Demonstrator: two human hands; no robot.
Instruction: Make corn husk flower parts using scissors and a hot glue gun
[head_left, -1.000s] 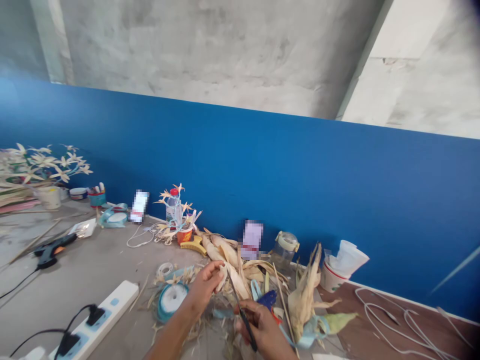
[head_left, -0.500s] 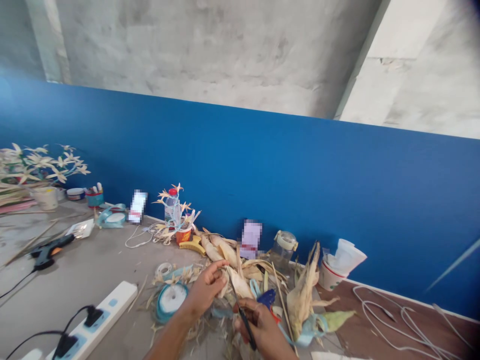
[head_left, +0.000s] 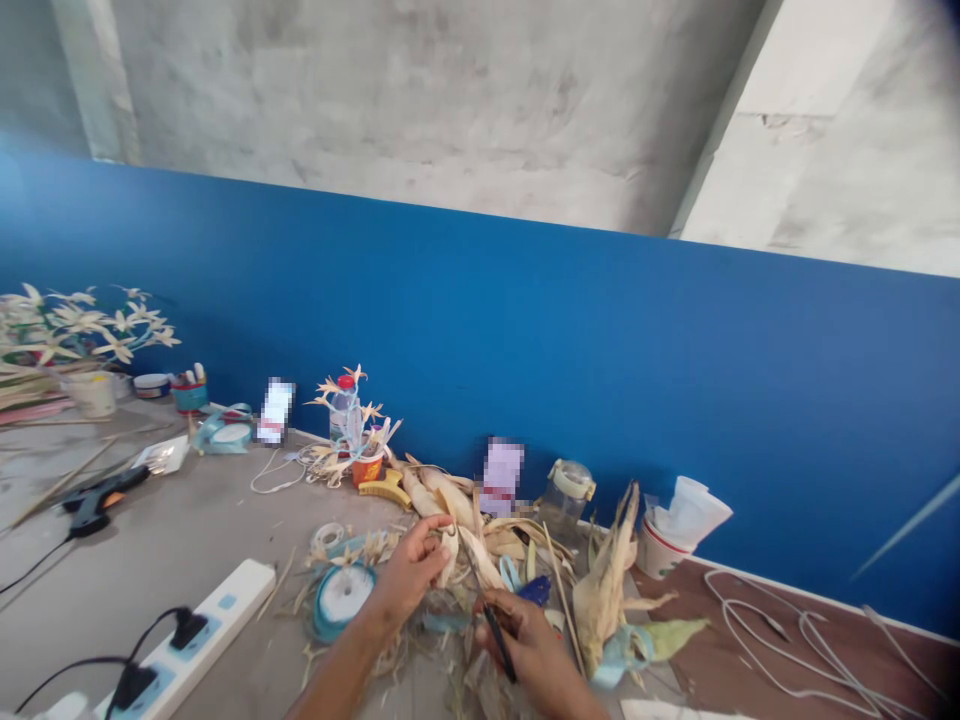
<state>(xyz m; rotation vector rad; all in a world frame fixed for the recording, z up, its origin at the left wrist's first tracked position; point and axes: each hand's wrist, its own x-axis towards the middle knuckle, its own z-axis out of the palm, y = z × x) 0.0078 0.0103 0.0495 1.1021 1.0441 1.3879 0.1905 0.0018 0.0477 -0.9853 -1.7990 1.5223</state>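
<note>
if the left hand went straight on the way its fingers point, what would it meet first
Probably the pale tan, papery heap of dry husks just beyond the left hand, though depth is unclear.

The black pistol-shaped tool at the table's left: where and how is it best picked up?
Probably by the handle of the black pistol-shaped tool, reaching down from the near side. The tool lies flat, barrel pointing away to the right, handle on the near side; a thin black cord trails from the handle's end, so keep clear.
</note>
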